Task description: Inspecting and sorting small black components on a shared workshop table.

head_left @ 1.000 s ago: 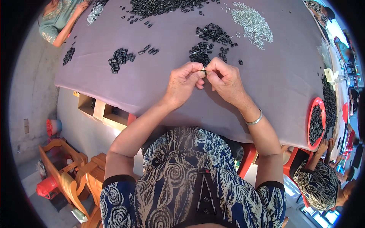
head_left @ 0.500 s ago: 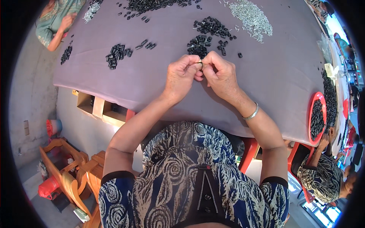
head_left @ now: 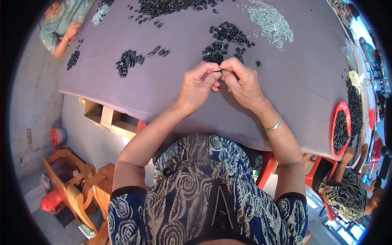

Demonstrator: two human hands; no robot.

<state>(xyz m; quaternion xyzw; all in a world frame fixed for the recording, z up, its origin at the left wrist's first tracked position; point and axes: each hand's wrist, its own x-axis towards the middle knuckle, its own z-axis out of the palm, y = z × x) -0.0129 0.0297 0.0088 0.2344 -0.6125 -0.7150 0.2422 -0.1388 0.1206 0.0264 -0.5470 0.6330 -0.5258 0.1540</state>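
Both hands meet over the cloth-covered table (head_left: 171, 81), fingertips nearly touching. My left hand (head_left: 199, 85) pinches a small black part (head_left: 219, 71), mostly covered by the fingers. At its other end my right hand (head_left: 244, 83) is closed, thumb against forefinger; whatever sits in that pinch is too small to name. Just beyond the fingers lie a pile of small black plastic parts (head_left: 215, 52) and a looser black heap (head_left: 229, 32). Another cluster of black pieces (head_left: 127, 61) is off to the left. Small silvery metal pins (head_left: 270, 22) are heaped at the far right.
A red basin (head_left: 342, 130) full of black pieces stands at the table's right edge, beside a co-worker (head_left: 347, 190). Another person's hand (head_left: 72, 30) is at the far left. An open cardboard box (head_left: 108, 116) and wooden chair (head_left: 73, 183) are below left.
The hands stay together and shift slightly right in the picture. My right hand has turned a little, its fingers still at the black part. The view has moved slightly.
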